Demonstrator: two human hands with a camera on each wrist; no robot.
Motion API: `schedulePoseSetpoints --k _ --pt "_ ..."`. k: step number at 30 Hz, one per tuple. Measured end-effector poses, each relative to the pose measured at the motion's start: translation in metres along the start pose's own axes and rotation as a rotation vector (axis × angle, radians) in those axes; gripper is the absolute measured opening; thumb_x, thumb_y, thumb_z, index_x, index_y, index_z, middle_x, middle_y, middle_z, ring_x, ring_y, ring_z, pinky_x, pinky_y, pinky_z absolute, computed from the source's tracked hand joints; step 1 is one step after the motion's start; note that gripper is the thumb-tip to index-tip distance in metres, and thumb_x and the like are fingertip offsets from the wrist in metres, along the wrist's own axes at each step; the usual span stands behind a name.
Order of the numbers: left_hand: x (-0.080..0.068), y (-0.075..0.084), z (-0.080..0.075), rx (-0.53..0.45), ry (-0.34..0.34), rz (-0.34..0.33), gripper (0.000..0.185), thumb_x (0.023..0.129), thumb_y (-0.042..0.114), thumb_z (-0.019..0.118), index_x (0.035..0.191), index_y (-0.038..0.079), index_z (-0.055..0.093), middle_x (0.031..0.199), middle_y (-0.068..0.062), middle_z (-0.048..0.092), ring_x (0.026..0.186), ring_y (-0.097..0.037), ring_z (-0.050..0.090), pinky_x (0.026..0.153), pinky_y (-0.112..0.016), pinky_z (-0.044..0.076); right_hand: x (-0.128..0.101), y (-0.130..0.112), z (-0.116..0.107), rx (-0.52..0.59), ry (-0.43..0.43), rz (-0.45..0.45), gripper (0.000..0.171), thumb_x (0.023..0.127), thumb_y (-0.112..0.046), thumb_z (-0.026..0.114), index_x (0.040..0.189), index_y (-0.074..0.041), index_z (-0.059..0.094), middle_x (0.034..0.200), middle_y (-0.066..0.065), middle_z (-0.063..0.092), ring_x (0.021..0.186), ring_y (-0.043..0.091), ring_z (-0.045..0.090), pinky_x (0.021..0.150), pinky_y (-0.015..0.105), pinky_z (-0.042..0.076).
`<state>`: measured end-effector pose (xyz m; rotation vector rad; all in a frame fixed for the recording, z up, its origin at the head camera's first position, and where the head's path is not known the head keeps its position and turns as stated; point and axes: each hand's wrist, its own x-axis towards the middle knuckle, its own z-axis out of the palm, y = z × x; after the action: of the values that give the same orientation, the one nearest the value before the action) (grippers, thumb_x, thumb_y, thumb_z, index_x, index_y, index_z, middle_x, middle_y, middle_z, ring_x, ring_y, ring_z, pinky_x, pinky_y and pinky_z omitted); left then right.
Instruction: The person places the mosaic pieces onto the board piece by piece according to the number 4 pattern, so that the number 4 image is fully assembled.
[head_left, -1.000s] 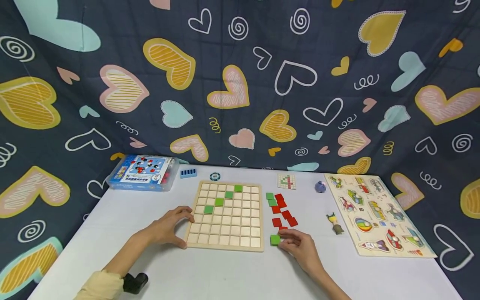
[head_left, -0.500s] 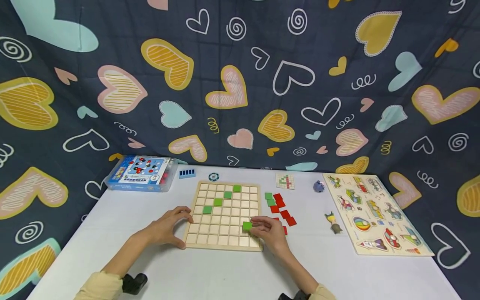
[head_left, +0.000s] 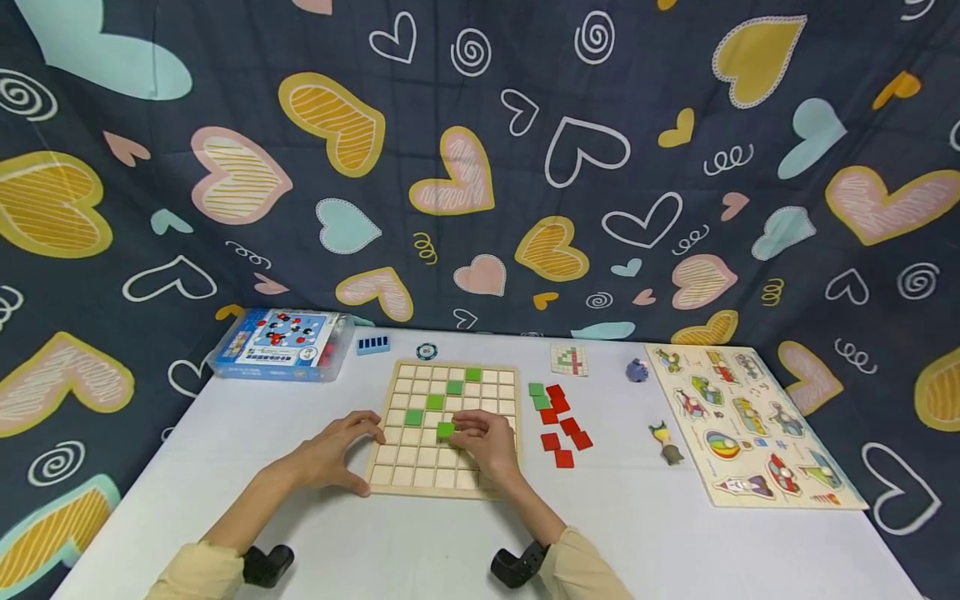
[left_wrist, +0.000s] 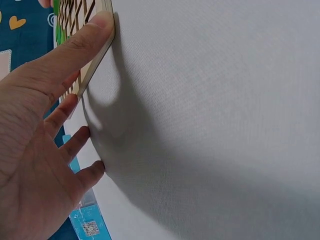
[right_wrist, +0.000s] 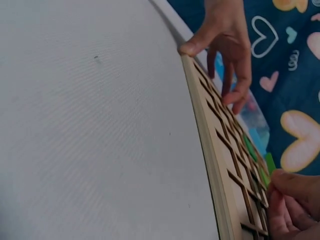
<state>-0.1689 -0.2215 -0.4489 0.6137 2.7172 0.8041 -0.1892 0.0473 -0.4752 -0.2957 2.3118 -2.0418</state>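
A wooden grid board (head_left: 420, 492) lies on the white table, several green tiles (head_left: 435, 402) set in its cells along a diagonal. My left hand (head_left: 333, 454) rests at the board's left edge. In the left wrist view its thumb (left_wrist: 95, 27) touches the near corner and the other fingers are spread. Over the middle of the board, my right hand (head_left: 487, 442) pinches a green square tile (head_left: 445, 431) between thumb and fingers. The right wrist view shows this tile (right_wrist: 270, 163) tilted at the fingertips; whether it touches the board I cannot tell.
Right of the board lie several red tiles (head_left: 570, 427) and two green tiles (head_left: 542, 402). A small pattern card (head_left: 570, 360) is behind them. Farther right are small figurines (head_left: 671, 452) and a picture puzzle board (head_left: 742, 425). A plastic box (head_left: 281, 346) stands at back left.
My right hand has carried the green tile leftward from beside the red tiles to over the middle of the board. My left hand has stayed at the board's left edge.
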Motion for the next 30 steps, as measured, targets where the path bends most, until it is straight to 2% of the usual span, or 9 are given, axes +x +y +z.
schedulePoseSetpoints --k 5,9,12,18,24,30 --pt "0.002 -0.001 0.0 0.001 0.004 0.008 0.06 0.062 0.03 0.089 0.11 0.022 0.055 0.14 -0.013 0.04 0.126 -0.044 0.037 0.082 -0.075 0.039 -0.003 -0.023 0.008 0.0 0.008 -0.008 0.026 0.078 0.013 0.068 0.103 0.016 0.063 0.1 0.032 0.066 0.089 0.044 0.066 0.073 0.033 0.058" --pt "0.001 -0.001 0.001 -0.013 0.009 0.012 0.06 0.061 0.029 0.09 0.109 0.022 0.055 0.14 -0.014 0.04 0.126 -0.045 0.037 0.085 -0.073 0.039 -0.006 -0.036 0.013 -0.037 0.019 -0.003 0.024 0.078 0.014 0.067 0.102 0.016 0.064 0.1 0.033 0.065 0.09 0.046 0.065 0.075 0.039 0.057" --pt "0.001 -0.002 0.002 -0.019 0.007 0.01 0.06 0.061 0.029 0.09 0.109 0.022 0.055 0.14 -0.014 0.04 0.126 -0.045 0.037 0.084 -0.073 0.039 -0.003 -0.028 0.016 -0.033 0.032 -0.002 0.024 0.077 0.015 0.068 0.101 0.015 0.064 0.1 0.032 0.066 0.088 0.045 0.066 0.074 0.039 0.057" --pt "-0.001 -0.002 0.001 -0.015 0.006 -0.01 0.061 0.061 0.03 0.09 0.11 0.022 0.055 0.14 -0.014 0.04 0.126 -0.045 0.037 0.082 -0.077 0.037 0.01 0.006 0.023 0.008 0.038 -0.008 0.027 0.076 0.011 0.072 0.103 0.011 0.066 0.098 0.025 0.069 0.085 0.035 0.069 0.07 0.027 0.058" --pt "-0.002 -0.002 0.002 -0.015 -0.002 -0.024 0.061 0.061 0.032 0.09 0.111 0.024 0.055 0.141 -0.015 0.041 0.127 -0.046 0.036 0.08 -0.079 0.036 0.012 0.01 0.027 -0.038 0.057 -0.011 0.027 0.075 0.007 0.075 0.102 0.007 0.069 0.095 0.019 0.071 0.081 0.024 0.07 0.068 0.022 0.056" --pt "0.0 -0.002 0.001 -0.001 0.001 -0.013 0.06 0.062 0.033 0.089 0.111 0.024 0.055 0.14 -0.014 0.042 0.127 -0.044 0.037 0.082 -0.075 0.039 0.014 0.009 0.026 -0.065 0.066 -0.012 0.026 0.074 0.007 0.076 0.1 0.006 0.069 0.095 0.018 0.071 0.081 0.025 0.07 0.067 0.021 0.056"
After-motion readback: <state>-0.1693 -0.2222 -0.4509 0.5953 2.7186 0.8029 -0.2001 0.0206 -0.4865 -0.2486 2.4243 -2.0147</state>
